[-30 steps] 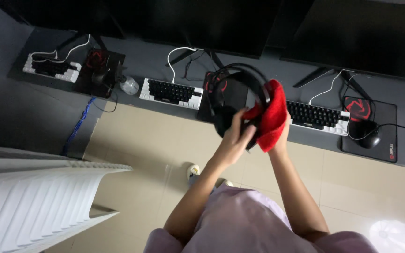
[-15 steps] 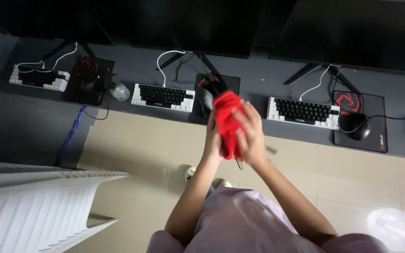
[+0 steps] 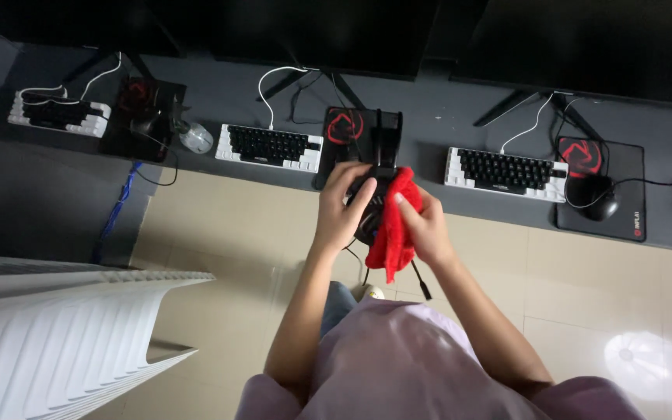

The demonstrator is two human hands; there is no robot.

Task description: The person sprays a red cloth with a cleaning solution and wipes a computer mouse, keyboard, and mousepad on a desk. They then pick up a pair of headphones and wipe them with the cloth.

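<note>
1. The left hand [image 3: 341,208] gripped a black padded headset [image 3: 379,167].
2. The right hand [image 3: 428,225] pressed a red fabric cloth [image 3: 393,225] against it, mid-wipe.
3. Beyond both hands lay the grey desk [image 3: 429,117]; next, likely, unwiped surfaces.

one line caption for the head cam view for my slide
Left hand grips a black headset while right hand presses a red cloth on it, above a dark desk with keyboards.

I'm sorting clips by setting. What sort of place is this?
Probably a gaming or computer room. One long grey desk carries a row of stations, each with a keyboard and mouse pad. The left hand holds a black headset; the right hand presses a red cloth on it.
</note>
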